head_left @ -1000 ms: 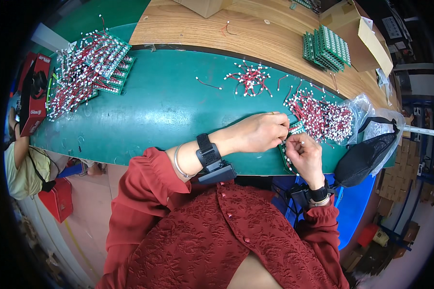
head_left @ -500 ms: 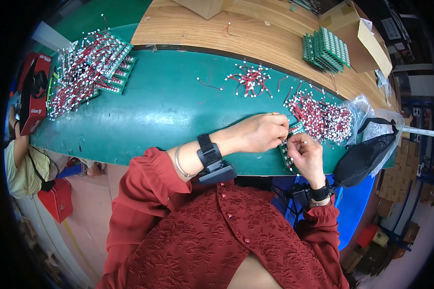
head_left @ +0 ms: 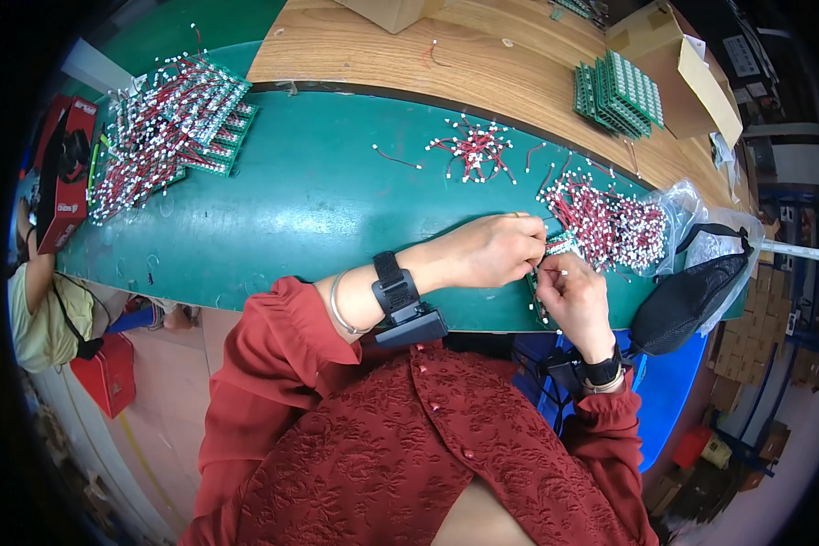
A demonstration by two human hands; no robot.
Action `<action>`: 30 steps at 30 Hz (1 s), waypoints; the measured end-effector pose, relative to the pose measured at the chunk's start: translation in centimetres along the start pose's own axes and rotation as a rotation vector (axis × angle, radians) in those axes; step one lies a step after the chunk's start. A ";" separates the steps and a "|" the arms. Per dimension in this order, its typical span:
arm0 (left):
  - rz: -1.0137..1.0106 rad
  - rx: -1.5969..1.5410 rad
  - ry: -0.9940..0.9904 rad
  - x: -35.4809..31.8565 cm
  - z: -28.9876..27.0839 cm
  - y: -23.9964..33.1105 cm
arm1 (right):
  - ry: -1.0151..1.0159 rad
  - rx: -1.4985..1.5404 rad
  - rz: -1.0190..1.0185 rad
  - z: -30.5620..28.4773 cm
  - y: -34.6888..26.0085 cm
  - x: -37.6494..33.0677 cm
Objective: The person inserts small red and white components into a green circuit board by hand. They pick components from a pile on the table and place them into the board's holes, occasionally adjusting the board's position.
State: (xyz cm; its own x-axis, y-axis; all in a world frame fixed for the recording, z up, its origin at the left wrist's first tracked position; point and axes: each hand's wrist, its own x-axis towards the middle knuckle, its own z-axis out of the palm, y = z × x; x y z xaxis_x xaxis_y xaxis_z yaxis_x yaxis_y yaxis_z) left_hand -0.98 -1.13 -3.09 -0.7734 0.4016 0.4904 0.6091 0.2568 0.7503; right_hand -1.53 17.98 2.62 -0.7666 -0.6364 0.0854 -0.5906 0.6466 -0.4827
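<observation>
A green circuit board point(head_left: 563, 244) with white connectors lies near the table's front edge, partly covered by both my hands. My left hand point(head_left: 503, 251) reaches across to the board's left side with its fingers pinched together; what is between them is hidden. On the board's right, my right hand point(head_left: 577, 298) is closed, and a small white connector end point(head_left: 564, 272) of a wire lead shows at its fingertips. The fingers of both hands nearly meet over the board. Just beyond lies a dense heap of red wire leads point(head_left: 605, 223) with white connectors.
A smaller bunch of leads point(head_left: 473, 150) lies mid-table. Wired boards point(head_left: 177, 136) are piled at the left, beside a red box point(head_left: 68, 173). Stacked green boards point(head_left: 621, 94) stand by a cardboard box point(head_left: 669, 68). A black mesh pouch point(head_left: 692, 305) hangs at the right edge. Another person point(head_left: 50, 314) is at the left.
My right hand has shifted slightly left, closer to my left hand, and the white connector end moved with it. My left hand has stayed nearly still.
</observation>
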 end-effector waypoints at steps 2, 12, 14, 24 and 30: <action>-0.024 -0.007 -0.009 -0.1 -0.1 0.0 | -0.039 -0.143 -0.058 -0.2 -0.6 0.3; -0.049 -0.021 -0.021 -0.1 0.0 0.3 | -0.155 -0.418 -0.157 -0.2 -1.8 0.3; -0.036 -0.010 -0.007 -0.3 0.0 0.3 | -0.169 -0.510 -0.186 -0.1 -2.6 0.1; -0.044 0.002 -0.080 0.5 -1.2 0.6 | -0.090 -0.340 -0.122 -0.5 -1.7 0.0; -0.062 0.022 -0.095 0.4 -1.4 1.2 | 0.340 -0.133 0.147 -2.6 1.6 -3.7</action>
State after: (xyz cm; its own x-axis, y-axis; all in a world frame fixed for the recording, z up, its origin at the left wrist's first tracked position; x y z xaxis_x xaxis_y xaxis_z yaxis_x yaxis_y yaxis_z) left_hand -0.83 -1.91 -1.32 -0.7902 0.4658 0.3983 0.5652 0.3026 0.7674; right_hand -0.32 22.47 3.82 -0.8720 -0.3720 0.3182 -0.4788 0.7835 -0.3960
